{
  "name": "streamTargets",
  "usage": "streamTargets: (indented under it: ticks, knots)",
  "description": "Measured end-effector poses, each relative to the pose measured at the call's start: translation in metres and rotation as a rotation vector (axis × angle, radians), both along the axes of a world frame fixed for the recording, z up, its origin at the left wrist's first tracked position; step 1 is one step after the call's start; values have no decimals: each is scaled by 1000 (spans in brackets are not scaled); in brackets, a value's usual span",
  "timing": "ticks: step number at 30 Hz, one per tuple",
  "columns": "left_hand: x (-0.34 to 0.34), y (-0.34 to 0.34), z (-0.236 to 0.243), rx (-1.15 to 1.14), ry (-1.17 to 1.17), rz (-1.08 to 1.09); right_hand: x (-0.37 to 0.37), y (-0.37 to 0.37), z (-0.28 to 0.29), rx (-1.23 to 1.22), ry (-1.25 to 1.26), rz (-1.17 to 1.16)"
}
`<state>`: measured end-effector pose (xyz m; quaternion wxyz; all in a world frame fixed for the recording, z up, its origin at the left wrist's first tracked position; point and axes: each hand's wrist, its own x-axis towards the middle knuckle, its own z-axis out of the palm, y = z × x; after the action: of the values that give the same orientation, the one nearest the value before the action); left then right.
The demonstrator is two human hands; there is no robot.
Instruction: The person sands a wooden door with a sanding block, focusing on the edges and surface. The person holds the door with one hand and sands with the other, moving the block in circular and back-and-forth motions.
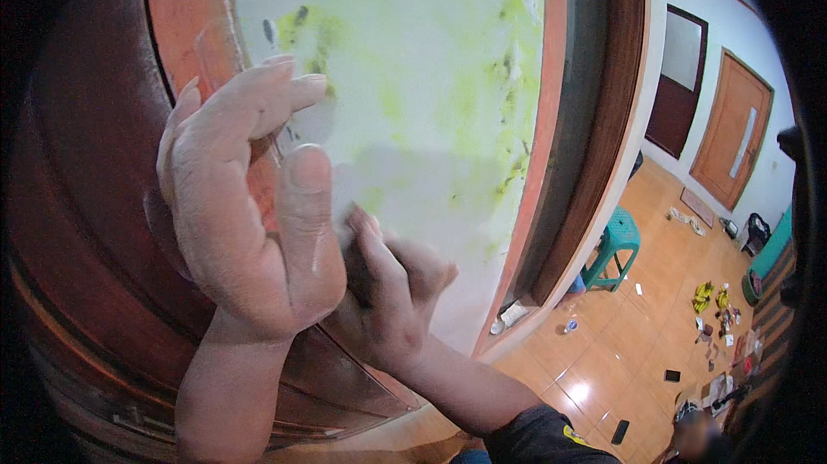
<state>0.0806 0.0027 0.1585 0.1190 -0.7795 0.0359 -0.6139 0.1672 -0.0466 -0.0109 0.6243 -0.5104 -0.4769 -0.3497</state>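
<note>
Wall strip (422, 59) between door (86, 162), left, and frame (596, 119), right; stool (621, 230) on floor (594, 339) beyond.

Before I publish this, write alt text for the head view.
A person's left hand and right hand are raised near a pale panel with yellow-green blotches; to the right, a green stool and bananas sit on a tiled floor.

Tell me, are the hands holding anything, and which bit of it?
No object shows in the left hand; its fingers and thumb curve with a gap between. The right hand is curled and blurry, so I can't tell.
</note>
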Motion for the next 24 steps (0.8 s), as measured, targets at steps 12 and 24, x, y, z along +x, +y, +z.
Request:
streamTargets:
  ticks: [12,24]
  knots:
    - [-1,-4,1,-6,51,68,-3,-19,-93,-31,32,7]
    - [4,6,5,-56,6,-173,-1,-13,-36,-81,71,-1]
